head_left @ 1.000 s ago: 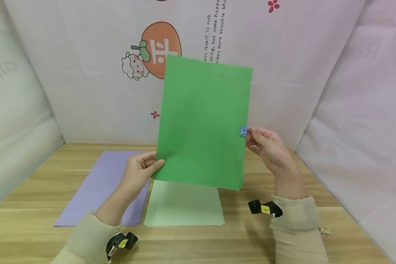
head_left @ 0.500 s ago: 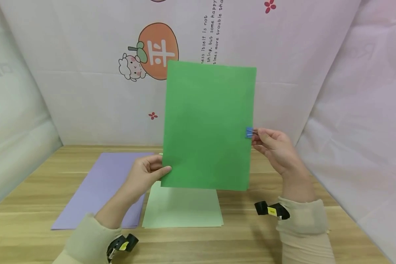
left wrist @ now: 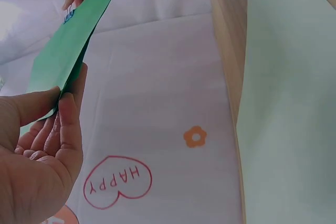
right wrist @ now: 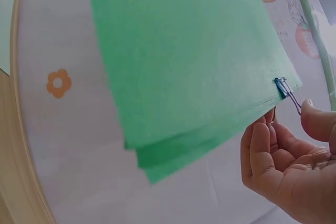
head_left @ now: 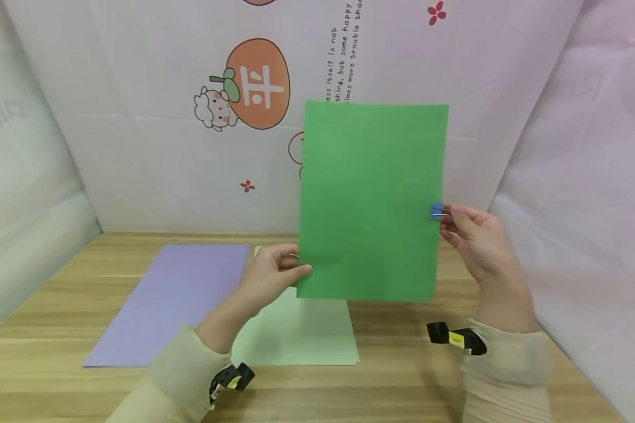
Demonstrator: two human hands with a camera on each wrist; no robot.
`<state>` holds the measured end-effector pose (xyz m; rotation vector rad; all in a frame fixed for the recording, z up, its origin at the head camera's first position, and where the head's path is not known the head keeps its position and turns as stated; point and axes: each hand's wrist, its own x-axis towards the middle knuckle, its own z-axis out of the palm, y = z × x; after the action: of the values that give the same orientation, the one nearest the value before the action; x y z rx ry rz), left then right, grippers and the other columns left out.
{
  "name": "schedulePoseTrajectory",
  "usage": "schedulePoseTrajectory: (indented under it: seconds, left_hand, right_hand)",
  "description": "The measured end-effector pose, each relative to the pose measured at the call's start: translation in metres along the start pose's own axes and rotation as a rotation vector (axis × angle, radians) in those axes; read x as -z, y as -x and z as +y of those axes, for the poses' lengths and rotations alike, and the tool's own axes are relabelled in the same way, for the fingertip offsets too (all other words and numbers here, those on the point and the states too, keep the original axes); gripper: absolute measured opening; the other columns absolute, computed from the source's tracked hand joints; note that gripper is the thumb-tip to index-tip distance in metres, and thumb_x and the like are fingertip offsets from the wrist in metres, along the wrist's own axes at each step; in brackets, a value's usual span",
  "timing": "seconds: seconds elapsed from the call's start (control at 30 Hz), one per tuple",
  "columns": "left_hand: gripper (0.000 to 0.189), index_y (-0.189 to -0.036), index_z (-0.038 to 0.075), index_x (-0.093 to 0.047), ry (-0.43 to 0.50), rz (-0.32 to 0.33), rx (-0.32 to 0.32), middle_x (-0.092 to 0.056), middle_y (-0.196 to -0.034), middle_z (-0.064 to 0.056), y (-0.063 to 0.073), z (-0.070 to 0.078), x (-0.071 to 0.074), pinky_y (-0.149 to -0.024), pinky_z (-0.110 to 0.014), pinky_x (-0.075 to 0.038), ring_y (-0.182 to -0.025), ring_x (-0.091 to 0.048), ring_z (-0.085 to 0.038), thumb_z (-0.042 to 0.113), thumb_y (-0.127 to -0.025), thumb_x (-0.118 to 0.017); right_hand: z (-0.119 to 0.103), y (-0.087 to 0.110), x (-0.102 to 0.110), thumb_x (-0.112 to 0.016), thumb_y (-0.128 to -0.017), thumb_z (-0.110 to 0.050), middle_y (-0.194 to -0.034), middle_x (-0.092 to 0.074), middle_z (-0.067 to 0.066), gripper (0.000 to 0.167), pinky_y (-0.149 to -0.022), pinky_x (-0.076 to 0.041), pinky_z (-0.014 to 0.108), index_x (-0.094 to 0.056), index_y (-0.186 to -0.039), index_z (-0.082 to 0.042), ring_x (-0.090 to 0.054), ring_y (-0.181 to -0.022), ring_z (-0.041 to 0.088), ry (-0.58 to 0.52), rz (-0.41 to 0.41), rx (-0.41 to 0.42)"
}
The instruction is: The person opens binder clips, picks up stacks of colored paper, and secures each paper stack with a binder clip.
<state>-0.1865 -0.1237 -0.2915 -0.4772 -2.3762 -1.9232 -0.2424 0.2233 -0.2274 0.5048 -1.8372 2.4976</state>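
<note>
The green sheet stack (head_left: 370, 200) stands raised between the hands, its long axis near vertical and its broad face toward the head camera. A blue binder clip (head_left: 436, 211) sits about midway along the long edge on the right-hand side; of the two hands, the right is the nearer to it. The right wrist view shows the layers offset at a lower corner.

Right hand (head_left: 478, 241): beyond the clipped edge, forearm rising from below, thumb and fingers pinching the clip's wire handles. The grip on the far handle is hidden and cannot be confirmed.

Left hand (head_left: 272, 273): at the opposite long edge, near the lower corner, lower than the right hand; pinches the stack, thumb on the near face, fingers behind.

Pale green paper (head_left: 301, 335) lies on the surface (head_left: 391, 341) below the left hand; purple paper (head_left: 174, 305) lies to that hand's left.
</note>
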Motion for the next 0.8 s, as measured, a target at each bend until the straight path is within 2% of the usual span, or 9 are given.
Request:
schedulePoseTrajectory:
  seconds: [0.27, 0.4, 0.47, 0.53, 0.57, 0.6, 0.7, 0.77, 0.8]
  left_hand:
    - [0.027, -0.12, 0.002, -0.067, 0.013, -0.04, 0.017, -0.075, -0.105, -0.018, -0.014, 0.003, -0.023, -0.078, -0.034, -0.061, -0.087, -0.073, -0.014, 0.002, -0.092, -0.067]
    - [0.02, -0.111, 0.001, -0.067, -0.013, -0.058, 0.014, -0.074, -0.085, -0.009, -0.019, 0.003, -0.035, -0.075, -0.032, -0.061, -0.076, -0.068, -0.009, 0.002, -0.091, -0.068]
    - [0.014, -0.105, 0.001, -0.065, -0.027, -0.074, 0.018, -0.066, -0.071, -0.003, -0.021, 0.002, -0.041, -0.074, -0.031, -0.061, -0.067, -0.06, -0.007, 0.002, -0.092, -0.069]
    - [0.015, -0.107, 0.002, -0.066, -0.033, -0.093, 0.021, -0.067, -0.071, -0.002, -0.023, 0.001, -0.047, -0.073, -0.03, -0.061, -0.067, -0.061, -0.006, 0.002, -0.092, -0.068]
    - [0.012, -0.104, 0.001, -0.065, -0.04, -0.104, 0.022, -0.06, -0.064, 0.0, -0.025, 0.001, -0.05, -0.074, -0.032, -0.061, -0.063, -0.056, -0.006, 0.002, -0.092, -0.068]
    - [0.015, -0.107, 0.002, -0.067, -0.034, -0.112, 0.026, -0.065, -0.068, -0.002, -0.026, 0.0, -0.052, -0.074, -0.033, -0.062, -0.066, -0.059, -0.005, 0.002, -0.092, -0.068]
    - [0.005, -0.094, 0.003, -0.063, -0.046, -0.139, 0.027, -0.052, -0.06, 0.001, -0.03, -0.001, -0.059, -0.074, -0.033, -0.062, -0.061, -0.052, -0.005, 0.001, -0.092, -0.068]
    - [0.023, -0.078, 0.005, -0.05, -0.058, -0.154, 0.022, -0.03, -0.056, 0.005, -0.032, -0.002, -0.063, -0.073, -0.032, -0.062, -0.057, -0.037, -0.007, 0.001, -0.092, -0.067]
    - [0.03, -0.074, 0.007, -0.044, -0.057, -0.162, 0.02, -0.029, -0.056, 0.005, -0.034, -0.003, -0.065, -0.071, -0.03, -0.061, -0.057, -0.034, -0.007, 0.0, -0.092, -0.067]
  right_hand:
    - [-0.005, 0.004, 0.024, -0.06, -0.098, -0.015, -0.088, -0.069, 0.0, 0.017, -0.076, -0.053, 0.017, -0.076, -0.097, -0.009, -0.062, -0.083, 0.009, -0.048, 0.043, 0.0]
    - [-0.008, 0.005, 0.034, -0.06, -0.098, -0.016, -0.088, -0.069, 0.001, 0.018, -0.074, -0.054, 0.017, -0.077, -0.096, -0.01, -0.062, -0.083, 0.009, -0.056, 0.08, -0.018]
    - [-0.009, 0.005, 0.039, -0.06, -0.098, -0.017, -0.088, -0.069, 0.0, 0.018, -0.074, -0.054, 0.017, -0.077, -0.096, -0.011, -0.062, -0.083, 0.009, -0.046, 0.102, -0.031]
    - [-0.009, 0.006, 0.045, -0.061, -0.098, -0.018, -0.088, -0.069, -0.001, 0.018, -0.074, -0.055, 0.017, -0.077, -0.096, -0.012, -0.062, -0.083, 0.008, -0.024, 0.118, -0.04]
    - [-0.009, 0.006, 0.048, -0.06, -0.098, -0.018, -0.088, -0.069, -0.001, 0.018, -0.074, -0.055, 0.017, -0.077, -0.095, -0.013, -0.062, -0.083, 0.008, -0.015, 0.121, -0.048]
    - [-0.008, 0.007, 0.051, -0.06, -0.098, -0.018, -0.088, -0.069, -0.001, 0.018, -0.074, -0.055, 0.017, -0.077, -0.095, -0.013, -0.062, -0.083, 0.008, -0.002, 0.123, -0.054]
    - [-0.007, 0.008, 0.061, -0.059, -0.099, -0.018, -0.088, -0.069, -0.002, 0.019, -0.075, -0.055, 0.017, -0.077, -0.095, -0.014, -0.063, -0.083, 0.008, 0.033, 0.112, -0.072]
    - [-0.006, 0.008, 0.067, -0.059, -0.099, -0.018, -0.089, -0.069, -0.002, 0.019, -0.075, -0.055, 0.017, -0.077, -0.095, -0.014, -0.064, -0.082, 0.008, 0.047, 0.107, -0.086]
    - [-0.005, 0.008, 0.07, -0.059, -0.099, -0.019, -0.089, -0.07, -0.002, 0.018, -0.075, -0.055, 0.017, -0.077, -0.095, -0.015, -0.064, -0.083, 0.008, 0.054, 0.108, -0.092]
